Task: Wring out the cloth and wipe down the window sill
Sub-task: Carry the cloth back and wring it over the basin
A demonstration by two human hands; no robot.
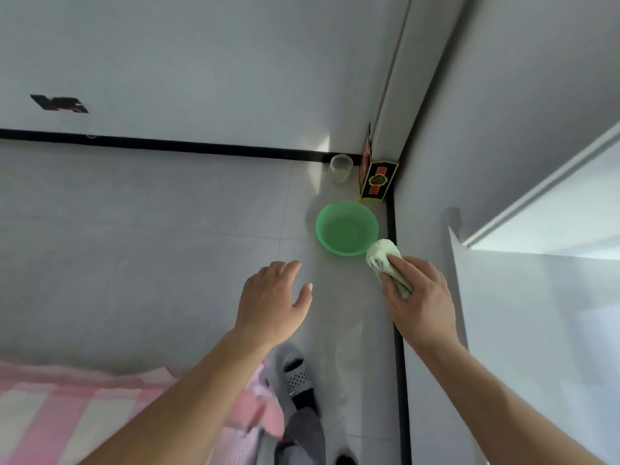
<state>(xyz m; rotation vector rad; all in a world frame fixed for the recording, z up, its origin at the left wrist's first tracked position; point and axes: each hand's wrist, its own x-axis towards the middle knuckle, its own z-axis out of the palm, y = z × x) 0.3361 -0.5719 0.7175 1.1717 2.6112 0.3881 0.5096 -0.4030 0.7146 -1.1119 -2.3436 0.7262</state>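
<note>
One wad of cloth (385,260), folded thick, clamped in the right hand (419,297) between thumb and curled fingers, pale bulk poking out past the fingertips. Compact and squeezed rather than hanging loose, so judged wrung or close to it; no drip visible. Held off the floor, just beside the near rim of the green basin (347,229) in this view, probably for keeping stray water over or near it. Left hand (275,297) slack and spread, gripping nothing, apart from the cloth, seemingly spare for balance or a second twist. To the right, close by the right forearm, a pale sill (536,313), not yet touched: next call, a lift and swing of the cloth onto it. Farther out, a cup (340,167) and a box (375,181) tucked in the corner, striped bedding (67,414) lower left, a slippered foot (298,377) below.
</note>
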